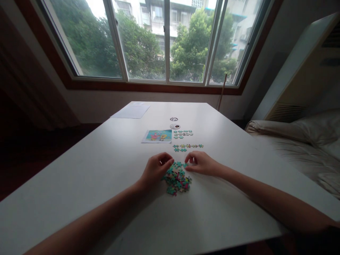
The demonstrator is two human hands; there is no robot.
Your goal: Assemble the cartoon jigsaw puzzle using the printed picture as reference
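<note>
A heap of loose jigsaw pieces (177, 180), mostly teal with bits of yellow, pink and red, lies on the white table. At its upper left edge is my left hand (158, 166), fingers curled and thumb tip against the fingertips; anything between them is too small to make out. Opposite, my right hand (202, 163) has its thumb and fingertips closed about a teal puzzle piece (185, 165) at the heap's upper right. Beyond my hands, sorted pieces (188, 146) lie in short rows, with more rows (183, 134) behind them.
Left of the rows lies a colourful cartoon picture sheet (158, 136). Two small round items (174, 126) sit farther back. White paper (130, 110) rests at the table's (106, 159) far left corner. A cream sofa (297, 148) stands to the right, a window ahead.
</note>
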